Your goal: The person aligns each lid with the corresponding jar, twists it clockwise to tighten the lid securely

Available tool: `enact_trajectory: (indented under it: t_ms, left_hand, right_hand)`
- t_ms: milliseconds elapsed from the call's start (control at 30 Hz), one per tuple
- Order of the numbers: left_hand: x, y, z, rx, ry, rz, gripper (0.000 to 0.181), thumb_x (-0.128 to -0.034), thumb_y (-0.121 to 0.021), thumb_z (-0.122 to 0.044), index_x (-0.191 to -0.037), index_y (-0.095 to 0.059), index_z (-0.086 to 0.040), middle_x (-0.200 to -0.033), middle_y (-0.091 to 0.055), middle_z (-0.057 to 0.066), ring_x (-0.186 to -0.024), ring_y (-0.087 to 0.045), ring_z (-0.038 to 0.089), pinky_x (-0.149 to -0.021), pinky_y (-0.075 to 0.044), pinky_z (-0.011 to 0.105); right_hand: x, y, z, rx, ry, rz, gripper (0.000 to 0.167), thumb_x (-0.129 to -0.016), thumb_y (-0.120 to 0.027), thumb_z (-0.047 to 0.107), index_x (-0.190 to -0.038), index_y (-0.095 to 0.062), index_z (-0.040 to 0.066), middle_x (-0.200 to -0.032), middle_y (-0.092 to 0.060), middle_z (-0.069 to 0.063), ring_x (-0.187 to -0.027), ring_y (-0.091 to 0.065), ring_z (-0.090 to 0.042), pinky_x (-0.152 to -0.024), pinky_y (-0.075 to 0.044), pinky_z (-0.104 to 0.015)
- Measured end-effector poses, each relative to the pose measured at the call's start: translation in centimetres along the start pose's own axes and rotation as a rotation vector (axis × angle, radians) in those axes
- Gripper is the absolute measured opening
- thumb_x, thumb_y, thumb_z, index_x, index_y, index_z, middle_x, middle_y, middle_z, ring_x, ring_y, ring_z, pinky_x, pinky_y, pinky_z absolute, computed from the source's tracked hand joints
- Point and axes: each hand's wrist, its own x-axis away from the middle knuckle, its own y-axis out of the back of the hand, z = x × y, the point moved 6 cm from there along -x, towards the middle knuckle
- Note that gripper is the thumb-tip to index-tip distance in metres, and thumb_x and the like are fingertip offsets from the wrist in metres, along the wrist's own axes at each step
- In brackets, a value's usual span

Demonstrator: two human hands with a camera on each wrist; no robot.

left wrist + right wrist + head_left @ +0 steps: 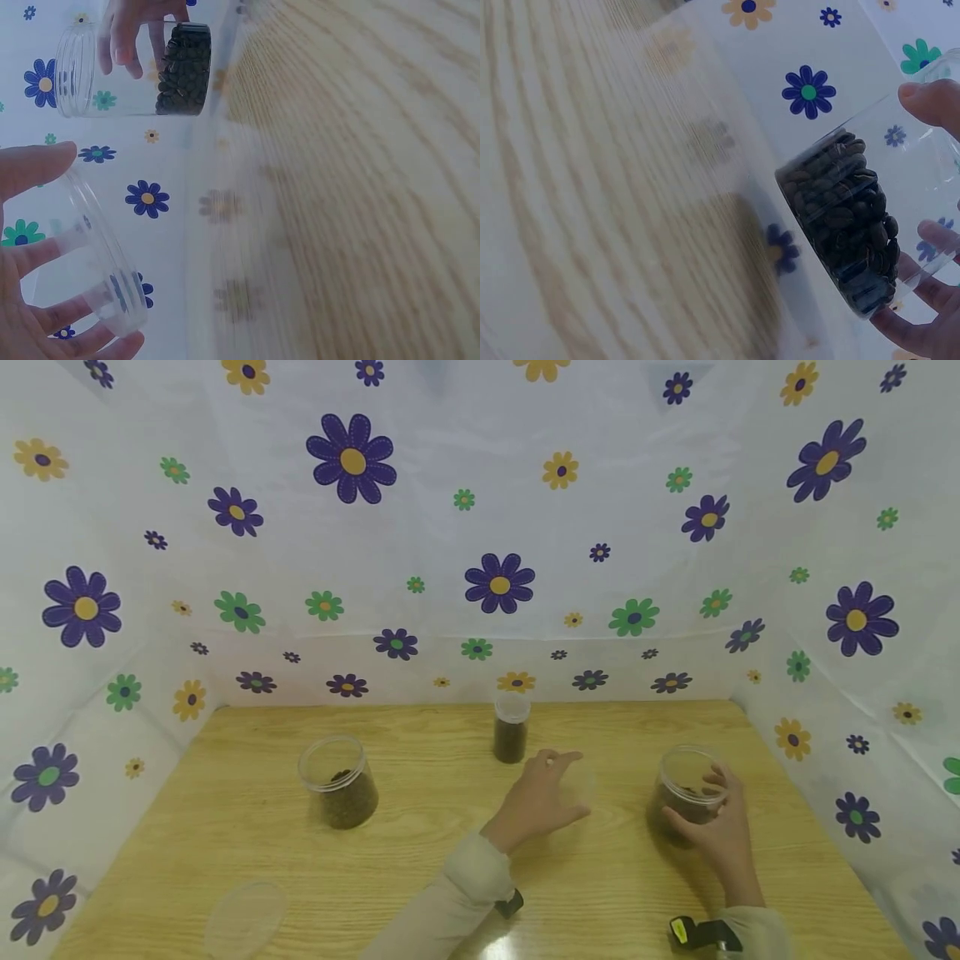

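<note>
My left hand (542, 797) holds a clear round lid (124, 292) by its rim, thumb on one side and fingers on the other. The lid stands tilted on edge, faint in the head view. To its right, my right hand (722, 831) grips a clear open jar (678, 806) from the side. Dark coffee beans (840, 217) fill the jar's lower part. In the right wrist view the thumb and fingers spread round the clear wall. Whether the jar's base touches the table cannot be told.
A second open clear jar (345, 797) with dark contents stands at the left of the wooden table (420, 860). A small jar (512, 735) of dark contents stands at the back middle. Another clear lid (246, 918) lies front left. Flowered cloth (427, 527) encloses the back and sides.
</note>
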Motion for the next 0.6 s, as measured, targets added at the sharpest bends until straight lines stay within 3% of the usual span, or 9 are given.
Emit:
enact_trajectory:
  t_ms: [167, 600]
  left_hand:
    - [0.8, 0.6, 0.4, 0.018, 0.002, -0.009, 0.074, -0.0797, -0.07, -0.044, -0.142, -0.037, -0.022, -0.134, -0.044, 0.011, -0.115, -0.051, 0.028, -0.083, -0.053, 0.037]
    - [2.6, 2.4, 1.5, 0.083, 0.049, -0.038, 0.074, -0.0804, -0.07, -0.045, -0.142, -0.036, -0.023, -0.137, -0.04, 0.013, -0.12, -0.049, 0.031, -0.091, -0.051, 0.042]
  right_hand:
    - [0.1, -0.8, 1.0, 0.017, 0.064, 0.022, 0.093, -0.069, -0.08, 0.004, -0.142, -0.024, 0.0, -0.132, -0.038, -0.025, -0.117, -0.04, -0.035, -0.094, -0.036, -0.057]
    - [0.6, -2.7, 2.9, 0.067, 0.156, 0.076, 0.098, -0.064, -0.085, 0.007, -0.143, -0.026, 0.005, -0.13, -0.04, -0.026, -0.117, -0.042, -0.041, -0.094, -0.037, -0.06]
